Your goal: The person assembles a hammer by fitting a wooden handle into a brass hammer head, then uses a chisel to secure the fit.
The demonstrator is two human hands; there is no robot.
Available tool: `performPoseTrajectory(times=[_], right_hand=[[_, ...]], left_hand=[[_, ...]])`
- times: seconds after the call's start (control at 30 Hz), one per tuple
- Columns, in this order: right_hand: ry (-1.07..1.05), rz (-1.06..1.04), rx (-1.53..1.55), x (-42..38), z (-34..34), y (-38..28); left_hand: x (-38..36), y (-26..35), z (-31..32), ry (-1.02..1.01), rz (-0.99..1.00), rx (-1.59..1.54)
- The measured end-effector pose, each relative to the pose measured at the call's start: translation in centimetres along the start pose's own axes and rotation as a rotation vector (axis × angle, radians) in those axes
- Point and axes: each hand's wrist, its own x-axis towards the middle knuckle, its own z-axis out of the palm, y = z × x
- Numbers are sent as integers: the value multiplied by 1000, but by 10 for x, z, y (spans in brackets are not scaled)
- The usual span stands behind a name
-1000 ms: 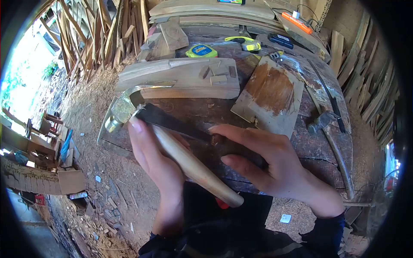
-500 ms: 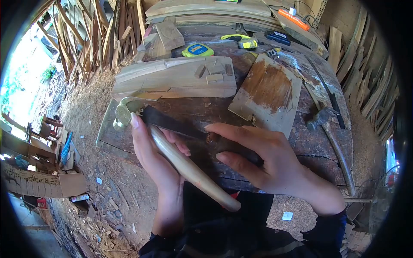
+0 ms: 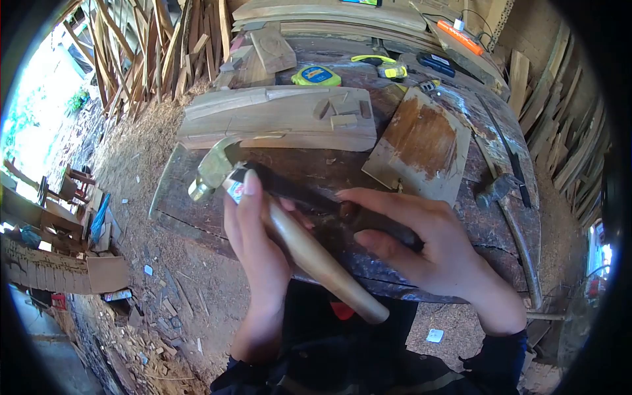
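My left hand (image 3: 253, 250) is wrapped round a claw hammer (image 3: 316, 266), its thumb lying along the pale wooden handle just below the metal head. The head points up and left, and the handle's butt slants down toward my body. In my right hand (image 3: 421, 247) is a dark flat-bladed tool, chisel-like (image 3: 296, 191), gripped by its dark handle with a brown collar at the neck. Its blade runs up and left to the hammer's neck, overlapping it in this view. The blade's far end is hidden behind the hammer and my left thumb.
On the worn wooden bench lie a pale plank (image 3: 276, 122) with small offcuts, a brown-stained board (image 3: 421, 141) and a tape measure (image 3: 316, 75). A second hammer (image 3: 510, 217) rests at the right, beside a long dark bar (image 3: 503, 148). Wood strips (image 3: 141, 52) lean at the left.
The hammer has turned in my left hand, its head now showing a different side and a label by the neck. My thumb has shifted onto the handle; both hands moved slightly right.
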Motion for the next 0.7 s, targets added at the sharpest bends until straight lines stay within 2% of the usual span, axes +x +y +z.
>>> performPoseTrajectory(times=[0.27,0.43,0.7], right_hand=[[-17,77,-8,2,-5,-8],[-24,166,6,2,-6,-14],[-23,189,72,2,-2,-17]], left_hand=[[-1,2,-1,-92,48,26],[0,0,0,-87,68,58],[-4,3,0,-104,59,-1]])
